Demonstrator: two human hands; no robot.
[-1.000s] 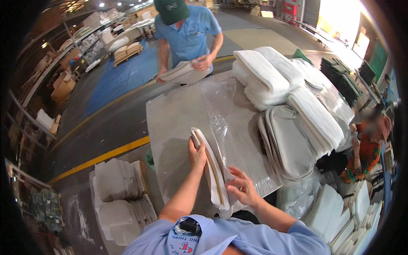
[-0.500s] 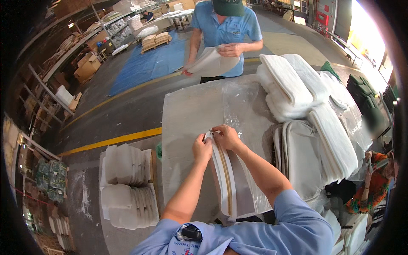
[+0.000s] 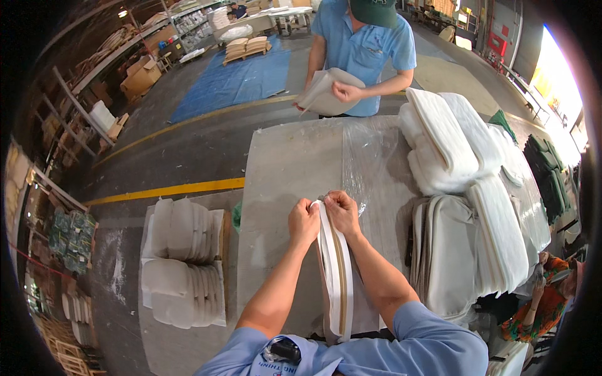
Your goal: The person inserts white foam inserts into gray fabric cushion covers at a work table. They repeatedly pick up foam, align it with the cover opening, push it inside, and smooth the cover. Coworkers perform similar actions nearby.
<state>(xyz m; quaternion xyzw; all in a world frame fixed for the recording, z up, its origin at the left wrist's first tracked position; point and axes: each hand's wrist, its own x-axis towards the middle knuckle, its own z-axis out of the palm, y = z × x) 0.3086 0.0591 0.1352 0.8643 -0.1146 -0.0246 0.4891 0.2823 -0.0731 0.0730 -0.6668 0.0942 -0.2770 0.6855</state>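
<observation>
A long light-grey fabric cover (image 3: 329, 291) with a tan zipper (image 3: 342, 282) down its edge stretches from my body toward the middle of the table. At its far end, my left hand (image 3: 303, 222) pinches the left edge of the fabric. My right hand (image 3: 343, 213) is closed on the same end, close beside the left, at the zipper's tip. My fingers cover what exactly lies between them there.
Across the table (image 3: 282, 169), a co-worker in a blue shirt holds a grey fabric piece (image 3: 333, 93). White padded cushions (image 3: 442, 135) and folded grey covers (image 3: 448, 250) are piled on the right. Stacked grey pieces (image 3: 182, 229) sit lower left. Clear plastic film (image 3: 373, 166) covers part of the table.
My two hands have drawn level at the cover's end, the right one now more upright. The co-worker's fabric piece is tilted differently. The whole view has shifted slightly.
</observation>
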